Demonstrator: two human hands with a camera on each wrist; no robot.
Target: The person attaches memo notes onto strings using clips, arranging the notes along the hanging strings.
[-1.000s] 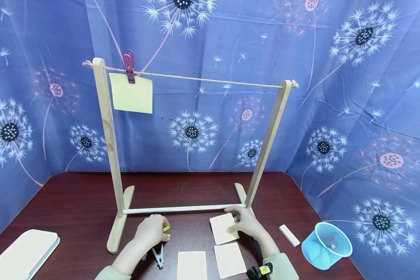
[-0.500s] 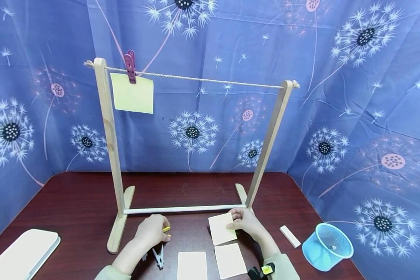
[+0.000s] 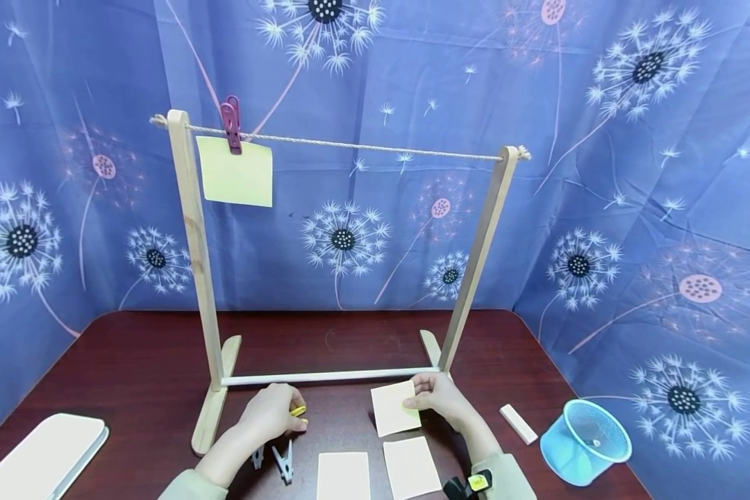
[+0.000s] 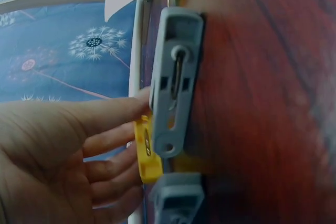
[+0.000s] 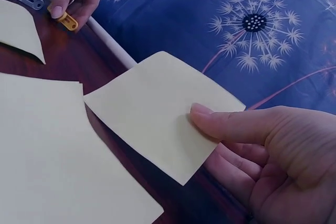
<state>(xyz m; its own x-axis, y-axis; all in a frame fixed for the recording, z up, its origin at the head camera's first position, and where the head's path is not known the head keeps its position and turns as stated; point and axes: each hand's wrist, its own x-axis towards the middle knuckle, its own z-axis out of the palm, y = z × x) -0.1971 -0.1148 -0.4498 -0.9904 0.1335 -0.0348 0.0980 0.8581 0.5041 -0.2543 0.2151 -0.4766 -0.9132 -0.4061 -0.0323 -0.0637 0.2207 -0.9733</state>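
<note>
My left hand [image 3: 270,411] is low over the table and pinches a yellow clothespin [image 4: 148,150] between thumb and fingers. Two grey clothespins lie just below that hand; the nearer grey clothespin [image 4: 177,82] fills the middle of the left wrist view. With thumb on top and fingers beneath, my right hand [image 3: 440,399] holds a pale yellow square sticky note [image 5: 152,114] tilted off the table. Two more pale notes lie flat, a right note [image 3: 410,467] and a left note [image 3: 343,476]. From the rope [image 3: 369,146], a maroon clothespin [image 3: 232,125] hangs another yellow note [image 3: 236,175].
A wooden frame [image 3: 195,229] carries the rope, with a white crossbar [image 3: 331,377] low behind both hands. At right are a white block [image 3: 518,423] and a blue mesh cup [image 3: 571,444]. A white case [image 3: 40,455] lies at left. A blue patterned curtain stands behind.
The note in my right hand has lifted and shifted slightly left, the thumb now lying on its face. My left hand stays in nearly the same place with the yellow clothespin.
</note>
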